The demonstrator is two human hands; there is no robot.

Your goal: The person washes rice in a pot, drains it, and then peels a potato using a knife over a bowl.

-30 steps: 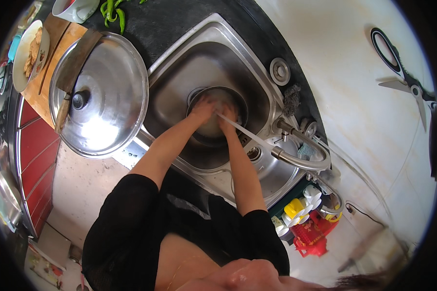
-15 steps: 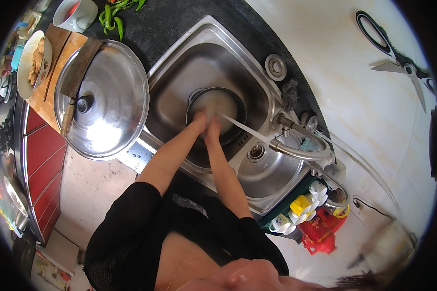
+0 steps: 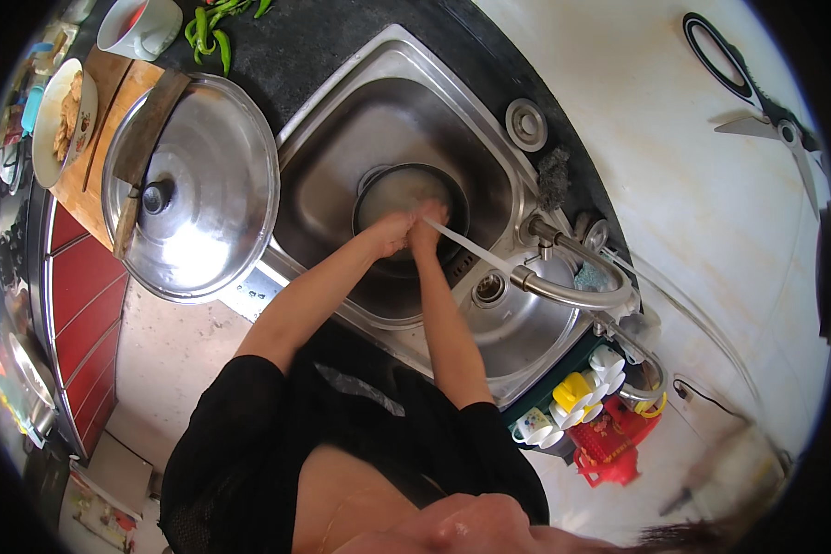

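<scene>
My left hand and my right hand are close together over the near side of a dark-rimmed round pan, out of the liquid. Both look closed, fingers curled in toward each other; whatever they may hold is hidden. A stream of water from the curved metal faucet hits my right hand. Cloudy, whitish liquid fills the pan, which stands in the large basin of the steel sink.
Left of the sink lies a big metal lid with a cleaver across it. Beyond are a bowl of food, a white cup and green peppers. Several cups stand right of the small basin; scissors are at far right.
Both hands have risen out of the cloudy liquid and come together under the stream. My right hand moved up and to the right; the water now strikes it.
</scene>
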